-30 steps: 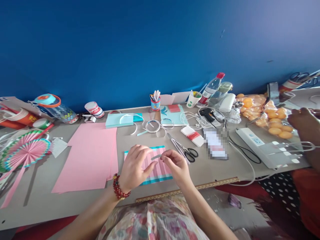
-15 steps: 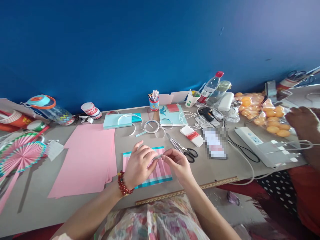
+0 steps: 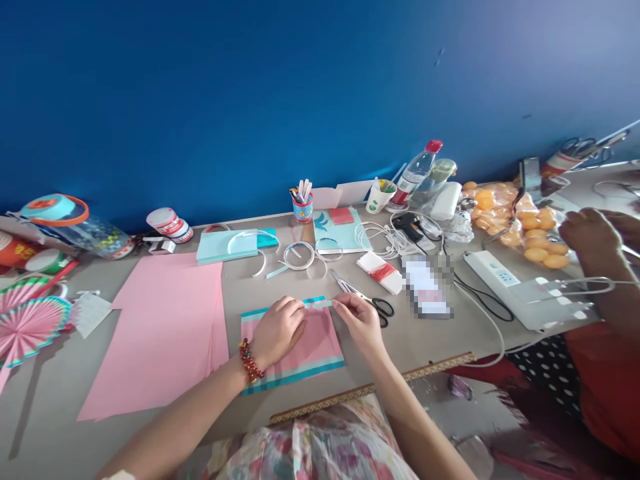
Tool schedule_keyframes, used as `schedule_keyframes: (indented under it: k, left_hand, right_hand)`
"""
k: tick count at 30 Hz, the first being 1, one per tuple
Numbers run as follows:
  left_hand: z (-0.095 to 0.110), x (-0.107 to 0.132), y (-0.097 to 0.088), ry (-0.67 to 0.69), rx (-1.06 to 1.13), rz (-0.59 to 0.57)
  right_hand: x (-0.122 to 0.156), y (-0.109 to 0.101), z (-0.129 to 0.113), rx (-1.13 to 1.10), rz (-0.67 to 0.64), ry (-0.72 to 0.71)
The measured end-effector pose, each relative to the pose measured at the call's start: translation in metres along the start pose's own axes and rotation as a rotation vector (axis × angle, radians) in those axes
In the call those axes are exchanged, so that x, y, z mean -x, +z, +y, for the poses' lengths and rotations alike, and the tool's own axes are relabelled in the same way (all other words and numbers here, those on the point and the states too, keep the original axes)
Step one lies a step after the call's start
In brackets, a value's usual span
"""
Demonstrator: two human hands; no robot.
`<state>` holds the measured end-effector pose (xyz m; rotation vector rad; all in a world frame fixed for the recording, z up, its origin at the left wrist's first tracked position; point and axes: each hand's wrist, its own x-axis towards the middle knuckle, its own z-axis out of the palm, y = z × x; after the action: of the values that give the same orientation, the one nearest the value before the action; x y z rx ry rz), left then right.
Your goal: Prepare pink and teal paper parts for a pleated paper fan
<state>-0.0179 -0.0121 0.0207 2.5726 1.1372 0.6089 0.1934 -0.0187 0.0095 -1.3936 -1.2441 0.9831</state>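
A narrow pale strip of tape [image 3: 319,304] is stretched level between my two hands. The fingertips of my left hand [image 3: 281,328], with a red bead bracelet at the wrist, pinch one end of it. At the other end, the thumb and forefinger of my right hand [image 3: 361,323] are closed on it. Just below lies a pink paper sheet [image 3: 313,350] with teal and light-blue bands along its far and near edges. My left hand hides part of its left side. Black-handled scissors [image 3: 383,308] lie beyond my right hand.
On the left are a stack of pink paper [image 3: 165,333] and a pleated paper fan [image 3: 35,327]. Tape rolls [image 3: 299,256] lie farther back. A phone [image 3: 427,287], a power strip [image 3: 493,267] and a bag of orange balls [image 3: 537,233] are to the right, near another person's hand [image 3: 590,233].
My hands have moved apart, and the strip between them is now straight and longer in view. My left hand has turned palm down over the sheet. The view has shifted slightly.
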Motion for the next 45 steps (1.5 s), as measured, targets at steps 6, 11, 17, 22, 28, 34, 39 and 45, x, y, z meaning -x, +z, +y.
schedule_keyframes:
  k: [6,11,17,22,28,34,39,45]
  left_hand:
    - [-0.007,0.005,0.009,-0.033,0.039,-0.004]
    - [-0.010,0.008,0.011,-0.056,0.070,0.016]
    - [-0.012,0.009,0.013,-0.075,0.057,0.016]
    - [-0.014,0.010,0.016,-0.068,0.049,0.010]
    - [-0.015,0.008,0.016,-0.071,0.063,0.000]
    - [-0.016,0.008,0.017,-0.064,0.053,-0.024]
    - [-0.015,0.008,0.017,-0.066,0.017,-0.029]
    - [-0.011,0.005,0.014,-0.087,0.013,-0.023]
  right_hand:
    - [-0.005,0.009,0.005,0.223,0.011,-0.120]
    - [-0.007,0.014,0.005,0.347,0.059,-0.212]
    - [-0.006,0.014,0.006,0.381,0.061,-0.207]
    - [-0.007,0.015,0.004,0.389,0.039,-0.219]
    - [-0.007,0.016,0.004,0.420,0.040,-0.219]
    - [-0.007,0.017,0.006,0.426,0.052,-0.225]
    - [-0.007,0.017,0.006,0.427,0.053,-0.231]
    - [-0.007,0.016,0.006,0.449,0.047,-0.241]
